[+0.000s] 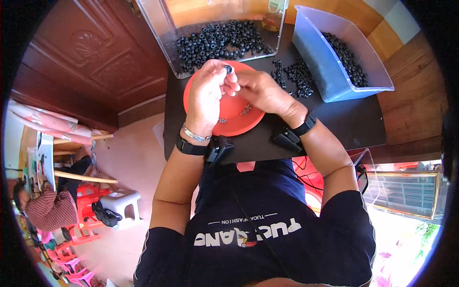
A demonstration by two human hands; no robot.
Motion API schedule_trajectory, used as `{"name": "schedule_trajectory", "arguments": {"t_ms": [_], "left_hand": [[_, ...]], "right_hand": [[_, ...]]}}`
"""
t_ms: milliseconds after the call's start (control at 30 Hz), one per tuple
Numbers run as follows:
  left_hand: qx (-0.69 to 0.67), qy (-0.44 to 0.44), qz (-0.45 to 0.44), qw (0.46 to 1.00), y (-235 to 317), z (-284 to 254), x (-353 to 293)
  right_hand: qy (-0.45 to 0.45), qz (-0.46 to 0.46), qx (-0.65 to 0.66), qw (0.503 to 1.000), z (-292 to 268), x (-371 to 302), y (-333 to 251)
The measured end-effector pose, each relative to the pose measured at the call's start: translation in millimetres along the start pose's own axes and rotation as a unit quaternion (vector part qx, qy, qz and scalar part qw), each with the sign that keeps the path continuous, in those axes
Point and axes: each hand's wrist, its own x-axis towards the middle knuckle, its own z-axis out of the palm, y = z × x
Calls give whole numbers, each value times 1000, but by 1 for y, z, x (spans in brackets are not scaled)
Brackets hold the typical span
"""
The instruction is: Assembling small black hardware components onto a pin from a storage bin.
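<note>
My left hand [206, 95] is raised over an orange-red round basin [239, 126], palm up with the fingers curled. Between its thumb and fingertips it pinches a small black round part [228, 70] with a hole in its middle. Close beside it, my right hand [264, 92] has its fingers bent together near the left fingers. Whatever those right fingertips hold, if anything, is too small to make out. Small silvery pieces [245, 110] lie in the basin beneath both hands.
Behind the basin stands a clear bin [179, 75] with many black round parts [210, 45]. A bluish translucent bin [313, 67] of small black parts is at the right. Loose small black pieces [300, 79] lie on the dark table [346, 119]. A person [52, 208] sits at the far left near stools.
</note>
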Motion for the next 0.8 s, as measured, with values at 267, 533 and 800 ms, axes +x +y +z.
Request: {"name": "schedule_trajectory", "arguments": {"t_ms": [267, 533, 800], "left_hand": [[-18, 19, 2, 1000, 3, 5, -1], [36, -1, -18, 999, 1, 7, -2], [84, 8, -40, 996, 2, 14, -2]], "right_hand": [[92, 155, 400, 899, -25, -2, 9], [96, 141, 482, 859, -23, -4, 14], [124, 119, 438, 882, -25, -4, 5]]}}
